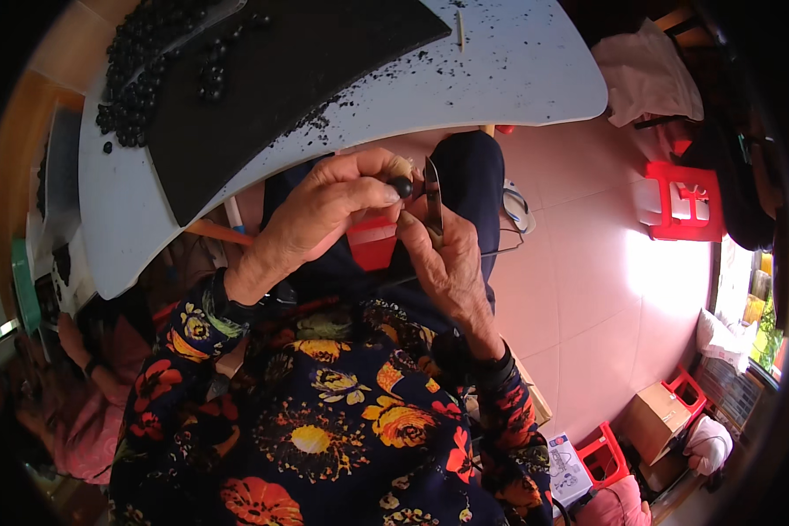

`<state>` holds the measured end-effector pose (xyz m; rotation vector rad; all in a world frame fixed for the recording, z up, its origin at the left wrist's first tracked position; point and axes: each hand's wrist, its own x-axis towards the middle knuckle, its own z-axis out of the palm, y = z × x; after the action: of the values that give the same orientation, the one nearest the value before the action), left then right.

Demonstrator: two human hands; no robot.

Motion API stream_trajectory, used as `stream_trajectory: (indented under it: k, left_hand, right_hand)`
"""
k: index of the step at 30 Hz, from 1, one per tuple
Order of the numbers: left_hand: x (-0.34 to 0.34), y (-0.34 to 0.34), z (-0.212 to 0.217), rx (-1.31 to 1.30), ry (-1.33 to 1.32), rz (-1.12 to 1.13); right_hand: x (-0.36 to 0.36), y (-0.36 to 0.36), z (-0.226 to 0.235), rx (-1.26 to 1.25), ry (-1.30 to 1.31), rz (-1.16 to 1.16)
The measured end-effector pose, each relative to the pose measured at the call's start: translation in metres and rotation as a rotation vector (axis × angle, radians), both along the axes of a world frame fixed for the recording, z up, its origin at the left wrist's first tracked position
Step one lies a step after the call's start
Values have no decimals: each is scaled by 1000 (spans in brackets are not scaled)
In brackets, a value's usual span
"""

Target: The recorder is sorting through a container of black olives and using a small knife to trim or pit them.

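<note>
left: pile of small black balls (131,110) on white table (517,74). left hand (324,202) pinches one round black ball (401,187), no clear long axis. just right, knife (434,197) upright in view, tip away from body, right hand (451,254) fingers closed on it.

One left hand (320,210) and one right hand (451,263) made two, with one black ball (401,186) and one knife (435,197) held. There was one pale table (535,61), one dark board (254,123) and one thin stick (462,33). The heaped black balls (131,101) were too crowded to count. Three red stools (712,210), one cardboard box (656,422) and one sandal (517,207) showed rightward.
</note>
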<state>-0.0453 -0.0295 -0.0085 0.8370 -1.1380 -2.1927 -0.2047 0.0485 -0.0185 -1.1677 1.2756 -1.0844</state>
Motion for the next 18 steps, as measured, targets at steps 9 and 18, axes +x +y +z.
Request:
stream_trajectory:
  k: [9,18]
  left_hand:
    - [3,-3,-8,-51,-63,-64]
    - [5,-2,-7,154,24,58]
  right_hand:
    - [-6,-10,1,45,112,144]
    - [-1,-10,-10,-122,327,118]
